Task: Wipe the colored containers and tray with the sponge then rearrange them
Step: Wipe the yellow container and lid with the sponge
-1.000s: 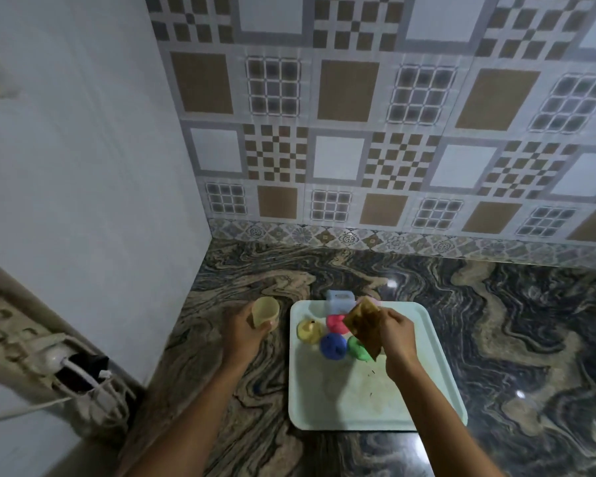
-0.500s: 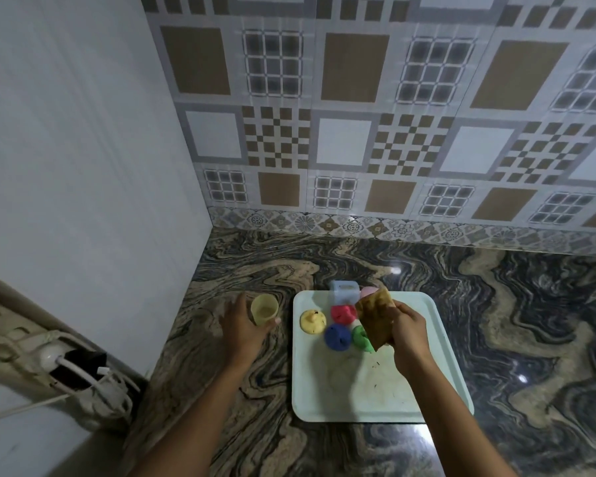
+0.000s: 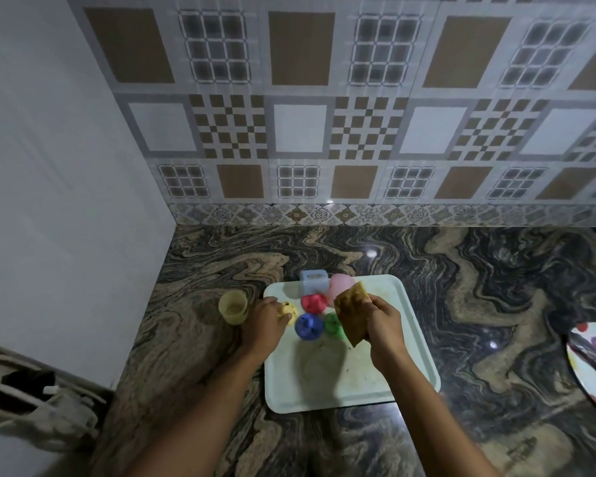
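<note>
The sponge (image 3: 353, 313), a brownish pad, is held upright in the right hand (image 3: 384, 325), pinched between thumb and fingers above the tray's far half, just beside the green container (image 3: 332, 323). The left hand (image 3: 264, 321) reaches over the tray's left edge, its fingers curled round the small yellow container (image 3: 287, 309).

The pale tray (image 3: 351, 390) lies on the marbled countertop (image 3: 479, 304), and its near half shows dirty smears and specks. Clustered at its far left corner are the blue container (image 3: 308, 326), the red container (image 3: 313, 302), the pink container (image 3: 341, 285) and a light-blue square container (image 3: 313, 282). A yellow cup (image 3: 233, 306) stands on the counter just off the tray's left edge. A patterned plate (image 3: 592, 366) lies well to the tray's right.

The step in hand looks like wiping the containers one by one. The next move probably calls for lifting the yellow container clear of its neighbours and bringing it to the sponge, or the sponge to it, without knocking the blue one beside it.
</note>
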